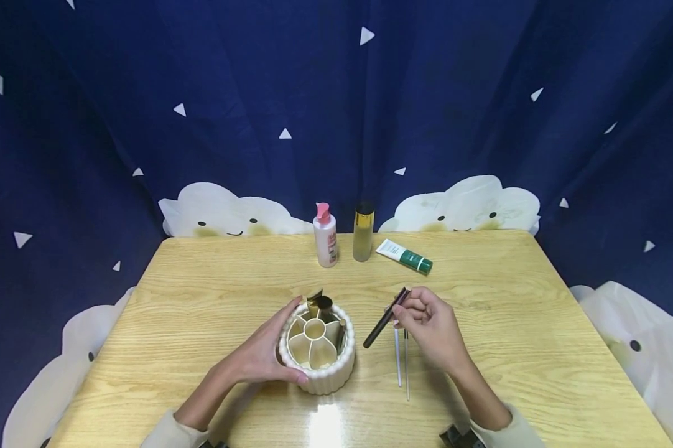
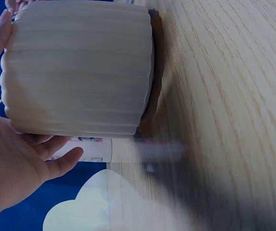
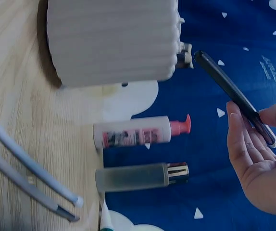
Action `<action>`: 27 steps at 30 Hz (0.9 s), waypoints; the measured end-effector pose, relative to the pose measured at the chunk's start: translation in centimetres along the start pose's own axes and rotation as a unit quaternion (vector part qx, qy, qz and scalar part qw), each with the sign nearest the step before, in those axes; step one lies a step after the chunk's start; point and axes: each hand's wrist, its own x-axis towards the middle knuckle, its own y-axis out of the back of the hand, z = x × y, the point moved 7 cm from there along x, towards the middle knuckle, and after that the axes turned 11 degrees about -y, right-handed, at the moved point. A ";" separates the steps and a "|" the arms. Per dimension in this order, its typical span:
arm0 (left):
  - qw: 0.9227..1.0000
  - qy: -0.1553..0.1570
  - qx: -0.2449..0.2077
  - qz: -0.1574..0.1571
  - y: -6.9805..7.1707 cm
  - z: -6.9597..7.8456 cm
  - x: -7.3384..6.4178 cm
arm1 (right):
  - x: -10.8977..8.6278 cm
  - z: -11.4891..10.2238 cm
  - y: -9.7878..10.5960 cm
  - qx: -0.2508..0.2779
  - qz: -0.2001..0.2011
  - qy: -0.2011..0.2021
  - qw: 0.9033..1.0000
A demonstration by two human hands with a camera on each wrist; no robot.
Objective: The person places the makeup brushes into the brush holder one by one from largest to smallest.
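Observation:
My left hand (image 1: pixel 260 356) grips a cream ribbed round makeup organizer (image 1: pixel 328 381), thumb on the near side and fingers round the far side. The organizer stands upright on the table, divided into compartments round a central ring. A dark-headed makeup brush (image 1: pixel 324 303), a gold-coloured item (image 1: pixel 313 308) and a slim dark stick (image 1: pixel 341 336) stand in its far and right compartments. To the right, my right hand (image 1: pixel 430 323) pinches a slim black pen-like stick (image 1: pixel 377 334) above the table, slanting toward the organizer but apart from it. Its exact kind is unclear.
Two thin sticks, one pale (image 1: pixel 398 364) and one darker-ended (image 1: pixel 407 370), lie below the right hand. Farther back stand a pink-topped pump bottle (image 1: pixel 326 241) and a gold-collared bottle (image 1: pixel 362 242); a green-and-white tube (image 1: pixel 406 256) lies beside them. A dark blue curtain (image 1: pixel 314 81) hangs behind.

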 end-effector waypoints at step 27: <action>1.000 0.010 0.012 0.001 -0.1 -0.1 0.0 | 0.4 1.1 -5.0 -0.093 -0.015 -0.001 0.996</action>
